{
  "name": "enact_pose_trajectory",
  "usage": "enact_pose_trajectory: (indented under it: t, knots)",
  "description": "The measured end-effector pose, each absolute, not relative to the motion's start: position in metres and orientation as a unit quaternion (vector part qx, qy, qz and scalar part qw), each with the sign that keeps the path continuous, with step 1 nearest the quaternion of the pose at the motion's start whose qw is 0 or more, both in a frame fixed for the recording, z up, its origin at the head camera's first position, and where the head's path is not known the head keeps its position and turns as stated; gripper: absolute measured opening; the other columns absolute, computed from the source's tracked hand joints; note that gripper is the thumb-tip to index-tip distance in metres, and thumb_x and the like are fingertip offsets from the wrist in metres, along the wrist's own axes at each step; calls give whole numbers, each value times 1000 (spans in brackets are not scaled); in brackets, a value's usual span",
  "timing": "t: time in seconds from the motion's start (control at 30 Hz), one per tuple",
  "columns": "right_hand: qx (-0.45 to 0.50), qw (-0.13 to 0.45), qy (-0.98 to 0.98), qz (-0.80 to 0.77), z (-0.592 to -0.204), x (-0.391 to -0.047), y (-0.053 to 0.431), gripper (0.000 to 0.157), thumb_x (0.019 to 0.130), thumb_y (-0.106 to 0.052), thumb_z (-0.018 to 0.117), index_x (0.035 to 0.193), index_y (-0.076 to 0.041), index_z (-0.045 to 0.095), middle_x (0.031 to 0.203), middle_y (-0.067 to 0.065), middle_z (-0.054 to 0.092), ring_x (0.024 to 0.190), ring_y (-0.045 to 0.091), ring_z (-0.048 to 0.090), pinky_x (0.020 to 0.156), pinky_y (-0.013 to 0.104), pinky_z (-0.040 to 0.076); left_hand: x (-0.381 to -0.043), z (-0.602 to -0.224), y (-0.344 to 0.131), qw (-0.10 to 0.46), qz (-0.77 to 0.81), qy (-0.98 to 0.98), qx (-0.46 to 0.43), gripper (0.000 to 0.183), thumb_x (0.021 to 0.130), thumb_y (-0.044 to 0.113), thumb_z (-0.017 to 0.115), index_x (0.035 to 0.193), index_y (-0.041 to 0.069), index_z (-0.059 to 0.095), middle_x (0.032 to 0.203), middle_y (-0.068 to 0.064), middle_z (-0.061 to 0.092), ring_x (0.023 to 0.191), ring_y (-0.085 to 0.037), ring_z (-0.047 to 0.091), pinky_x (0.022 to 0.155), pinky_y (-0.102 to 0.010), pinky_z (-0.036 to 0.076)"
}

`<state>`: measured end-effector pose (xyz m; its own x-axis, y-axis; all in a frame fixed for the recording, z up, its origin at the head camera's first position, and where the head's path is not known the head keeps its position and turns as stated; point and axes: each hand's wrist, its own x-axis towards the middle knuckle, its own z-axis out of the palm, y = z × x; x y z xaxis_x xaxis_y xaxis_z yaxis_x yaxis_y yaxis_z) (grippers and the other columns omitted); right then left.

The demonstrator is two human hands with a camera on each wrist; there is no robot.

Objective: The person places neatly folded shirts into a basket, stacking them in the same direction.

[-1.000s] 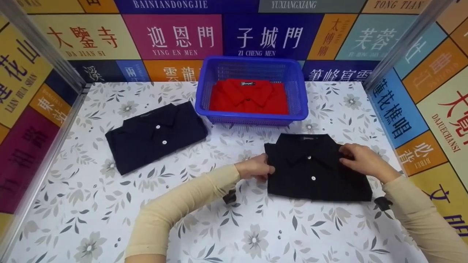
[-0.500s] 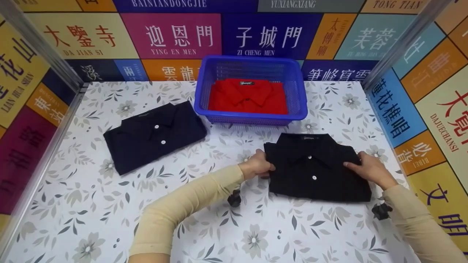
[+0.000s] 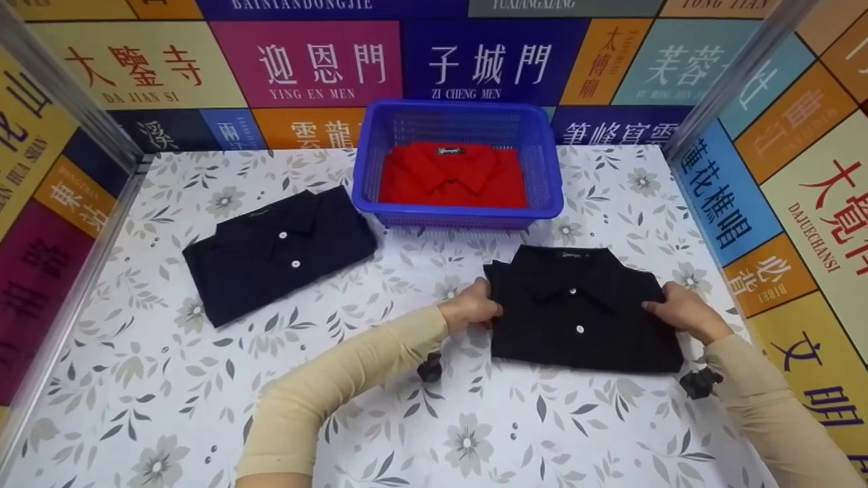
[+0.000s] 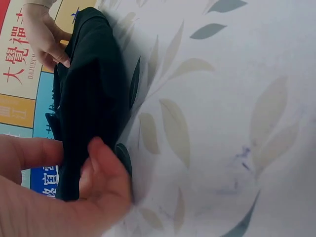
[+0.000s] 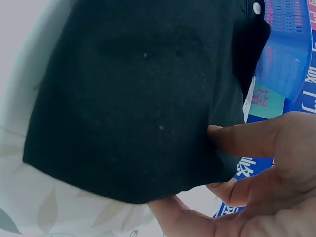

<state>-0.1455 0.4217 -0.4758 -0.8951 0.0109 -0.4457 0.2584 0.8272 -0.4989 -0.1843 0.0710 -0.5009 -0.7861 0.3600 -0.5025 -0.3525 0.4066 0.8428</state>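
Observation:
A folded black shirt (image 3: pixel 536 332) with white buttons lies collar-up at the right of the table. My left hand (image 3: pixel 473 305) grips its left edge; in the left wrist view, thumb and fingers pinch the folded layers of black cloth (image 4: pixel 94 84). At the opposite edge my right hand (image 3: pixel 692 313) grips the same shirt. The right wrist view shows the right thumb (image 5: pixel 242 138) on top of the cloth and other fingers at and under its edge. Left of the black shirt lies a folded navy shirt (image 3: pixel 251 278), turned at an angle, untouched.
Behind the shirts a blue plastic basket (image 3: pixel 461 213) stands near the back wall, with a folded red shirt (image 3: pixel 454 183) inside. Printed sign panels (image 3: pixel 305 64) surround the floral-patterned table (image 3: pixel 380 434) at the back and sides. A dark wrist device (image 3: pixel 700 383) hangs by the right cuff.
My right hand has shifted down along the black shirt's right edge, and its thumb now lies on top. The left hand keeps its place at the left edge. The head view has shifted slightly.

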Motion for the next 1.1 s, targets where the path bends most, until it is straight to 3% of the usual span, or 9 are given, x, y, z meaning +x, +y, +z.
enact_pose_trajectory:
  t: [0.17, 0.33, 0.5, 0.6, 0.67, 0.77, 0.83, 1.0, 1.1]
  knots:
    - [106, 268, 884, -369, -481, -148, 422, 26, 93, -14, 59, 79, -3, 41, 70, 3, 38, 62, 14, 44, 52, 26, 43, -185, -502, 66, 330, 561, 759, 1, 37, 80, -13, 58, 113, -4, 44, 103, -17, 54, 67, -23, 57, 66, -37, 56]
    - [101, 276, 859, -419, -483, -148, 419, 31, 90, -13, 65, 66, -13, 45, 62, -6, 40, 55, 6, 44, 50, 21, 40, -187, -503, 52, 340, 571, 747, -7, 41, 78, -15, 57, 114, -4, 43, 110, -18, 52, 85, -28, 59, 72, -38, 56]
    - [109, 308, 805, -496, -485, -147, 410, 11, 90, -12, 67, 91, -3, 61, 76, -8, 61, 68, 4, 58, 64, 19, 50, -191, -502, 30, 361, 592, 720, -8, 35, 77, -12, 57, 109, -3, 43, 100, -14, 51, 86, -24, 54, 78, -36, 52]
    - [116, 320, 781, -524, -485, -146, 404, 29, 90, -13, 67, 111, 3, 56, 89, -6, 66, 82, 7, 63, 76, 23, 52, -195, -502, 18, 389, 600, 699, -12, 34, 80, -9, 56, 110, -4, 43, 93, -12, 52, 76, -20, 54, 72, -34, 53]
    - [109, 325, 776, -529, -483, -147, 399, 38, 90, -13, 67, 119, 7, 51, 94, -5, 66, 86, 8, 63, 80, 25, 52, -197, -501, 10, 406, 608, 682, -16, 43, 81, -8, 55, 121, -6, 42, 96, -15, 55, 73, -20, 57, 71, -35, 55]
    - [66, 325, 786, -522, -479, -148, 393, 40, 90, -11, 66, 120, 11, 51, 96, -1, 66, 85, 8, 63, 78, 25, 52, -199, -499, -3, 416, 618, 667, -12, 61, 81, -9, 54, 138, -6, 34, 108, -19, 56, 76, -21, 60, 75, -37, 56]
    - [16, 312, 803, -508, -475, -149, 389, 40, 91, -10, 66, 120, 13, 53, 99, 3, 67, 87, 7, 62, 78, 22, 51, -200, -497, -11, 418, 628, 656, -6, 63, 81, -10, 54, 141, -1, 35, 114, -21, 56, 81, -24, 62, 78, -39, 55]
    - [-91, 270, 838, -465, -466, -152, 378, 43, 93, -14, 65, 125, 11, 52, 112, 16, 65, 96, 10, 62, 83, 20, 47, -204, -493, -35, 417, 648, 637, 16, 55, 81, -12, 52, 132, 4, 41, 102, -15, 60, 82, -23, 62, 71, -35, 55]
    - [-114, 260, 835, -471, -461, -155, 372, 44, 93, -13, 64, 127, 11, 50, 115, 20, 63, 99, 12, 62, 85, 21, 48, -205, -489, -51, 417, 661, 624, 29, 59, 82, -11, 51, 137, 5, 38, 99, -13, 58, 81, -22, 61, 67, -33, 55]
